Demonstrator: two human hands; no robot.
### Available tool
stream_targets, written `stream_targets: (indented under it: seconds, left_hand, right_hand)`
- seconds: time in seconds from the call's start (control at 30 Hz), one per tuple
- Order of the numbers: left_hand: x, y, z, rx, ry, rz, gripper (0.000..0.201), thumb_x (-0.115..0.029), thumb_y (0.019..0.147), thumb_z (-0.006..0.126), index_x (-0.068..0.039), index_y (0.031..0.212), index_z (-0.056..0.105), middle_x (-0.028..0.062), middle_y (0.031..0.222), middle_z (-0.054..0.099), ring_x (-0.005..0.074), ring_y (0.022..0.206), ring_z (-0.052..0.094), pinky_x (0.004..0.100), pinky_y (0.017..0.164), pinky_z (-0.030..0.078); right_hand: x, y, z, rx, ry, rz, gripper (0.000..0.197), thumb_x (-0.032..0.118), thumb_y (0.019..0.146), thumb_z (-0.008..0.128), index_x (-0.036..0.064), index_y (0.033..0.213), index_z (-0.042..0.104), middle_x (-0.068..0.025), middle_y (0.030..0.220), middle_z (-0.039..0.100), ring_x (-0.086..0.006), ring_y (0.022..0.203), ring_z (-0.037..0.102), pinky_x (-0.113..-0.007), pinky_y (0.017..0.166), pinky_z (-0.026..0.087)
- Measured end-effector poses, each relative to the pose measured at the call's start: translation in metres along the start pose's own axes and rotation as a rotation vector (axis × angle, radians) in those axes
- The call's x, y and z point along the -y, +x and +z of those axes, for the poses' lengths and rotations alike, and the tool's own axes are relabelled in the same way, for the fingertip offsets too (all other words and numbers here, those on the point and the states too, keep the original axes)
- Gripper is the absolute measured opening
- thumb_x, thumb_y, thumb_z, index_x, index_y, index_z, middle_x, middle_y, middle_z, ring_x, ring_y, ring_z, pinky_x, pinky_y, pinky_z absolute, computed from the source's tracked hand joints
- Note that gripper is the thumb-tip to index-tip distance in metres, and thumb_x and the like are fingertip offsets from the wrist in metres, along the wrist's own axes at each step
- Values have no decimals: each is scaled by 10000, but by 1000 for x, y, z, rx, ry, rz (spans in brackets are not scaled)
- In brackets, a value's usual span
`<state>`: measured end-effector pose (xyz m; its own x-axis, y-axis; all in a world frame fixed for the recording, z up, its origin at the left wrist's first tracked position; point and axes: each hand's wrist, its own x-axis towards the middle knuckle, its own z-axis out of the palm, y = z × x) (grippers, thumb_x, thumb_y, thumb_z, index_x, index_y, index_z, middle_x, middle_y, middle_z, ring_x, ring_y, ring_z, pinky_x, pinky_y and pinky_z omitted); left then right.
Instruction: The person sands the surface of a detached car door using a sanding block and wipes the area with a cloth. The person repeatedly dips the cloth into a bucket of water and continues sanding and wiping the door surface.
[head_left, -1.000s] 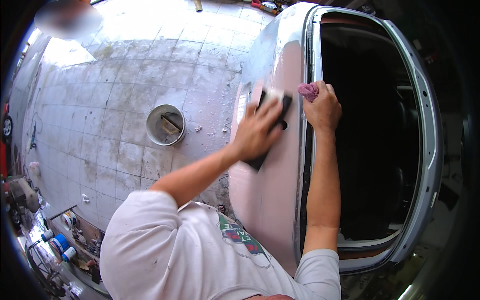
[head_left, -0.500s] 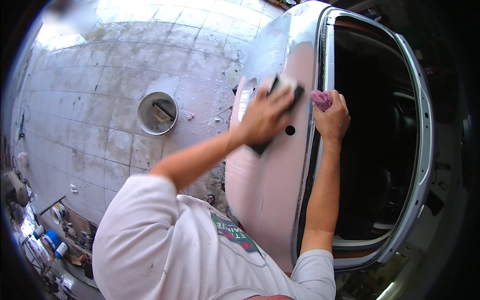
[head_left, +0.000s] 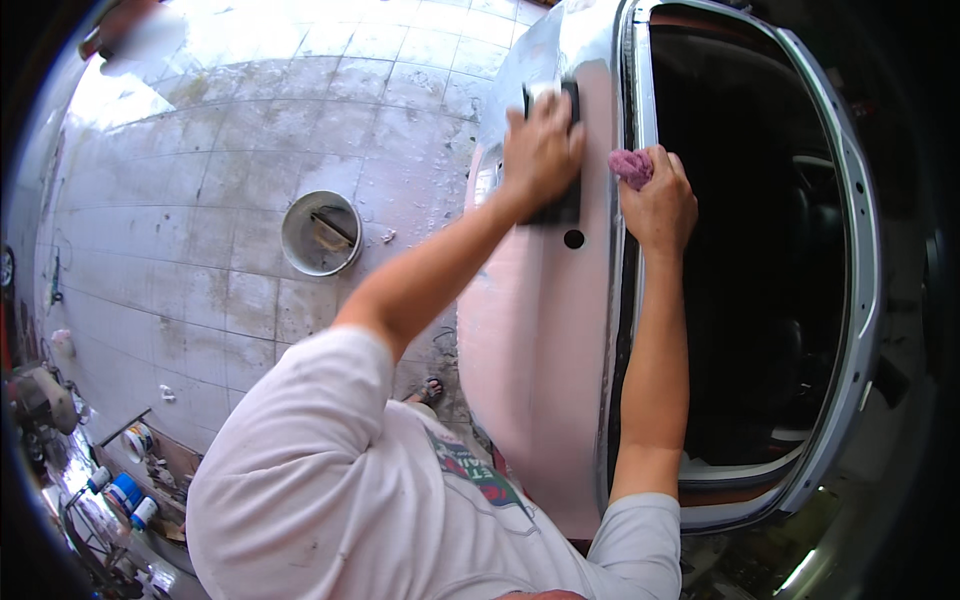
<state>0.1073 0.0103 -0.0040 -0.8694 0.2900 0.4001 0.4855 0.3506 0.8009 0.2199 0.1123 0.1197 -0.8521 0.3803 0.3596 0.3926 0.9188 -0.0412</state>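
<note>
My left hand (head_left: 545,155) grips a dark sanding block (head_left: 566,207) with a pale patch at its far end, its fingers over the top. The block lies against the pink-coated car body panel (head_left: 530,380), beyond a round black hole (head_left: 573,239). Its underside is hidden. In my right hand (head_left: 658,208) is a crumpled pink cloth (head_left: 631,166), pinched at the thumb side. That hand rests by the near edge of the window opening (head_left: 740,260), whose inside is dark.
A round bucket (head_left: 290,248) with a brownish piece inside stands on the tiled floor (head_left: 230,240) to my left. Bottles and cans (head_left: 125,492) sit at the lower left. Grey bare patches (head_left: 590,35) show at the panel's far end.
My left hand has slid the sanding block farther away along the panel. My right hand, still holding the cloth, appears slightly higher in the picture, as the whole view has shifted a little.
</note>
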Motion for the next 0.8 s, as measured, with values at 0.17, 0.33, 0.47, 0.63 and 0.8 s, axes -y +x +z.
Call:
stream_targets:
  seconds: [0.17, 0.33, 0.47, 0.63, 0.8]
  left_hand:
    - [-28, -129, -62, 192, 22, 122, 667, -323, 1000, 717, -48, 1585, 552, 168, 1673, 481, 460, 1371, 473, 514, 1226, 349]
    - [71, 64, 0, 21, 155, 336, 358, -337, 1082, 532, -114, 1234, 767, 159, 1572, 606, 348, 1460, 513, 513, 1169, 362]
    - [50, 40, 6, 107, 312, 298, 330, -311, 1084, 571, -113, 1283, 744, 224, 1595, 574, 409, 1457, 522, 520, 1188, 388]
    - [-14, -90, -41, 106, 52, 59, 629, -389, 1034, 656, -96, 1584, 566, 207, 1604, 547, 487, 1299, 516, 546, 1149, 432]
    - [24, 65, 10, 36, -5, -49, 564, -433, 1044, 579, -64, 1467, 639, 196, 1544, 605, 526, 1316, 547, 539, 1134, 456]
  right_hand:
    - [5, 1, -10, 87, -9, 77, 252, 302, 953, 818, 139, 1120, 722, -86, 1097, 737, -343, 1002, 791, -484, 857, 657]
    - [20, 7, -12, 60, 26, 21, 258, 313, 957, 811, 137, 1128, 726, -95, 1101, 737, -354, 991, 792, -492, 851, 654]
    - [12, 2, -9, 61, 18, 42, 241, 280, 942, 821, 127, 1097, 719, -97, 1069, 725, -357, 960, 787, -494, 828, 646]
    - [0, -1, -3, 48, 2, 25, 238, 254, 921, 842, 118, 1049, 694, -91, 1041, 703, -356, 928, 773, -495, 804, 637]
    - [8, 3, -7, 33, 1, 0, 270, 259, 909, 860, 116, 1037, 671, -80, 1027, 693, -356, 912, 767, -496, 787, 633]
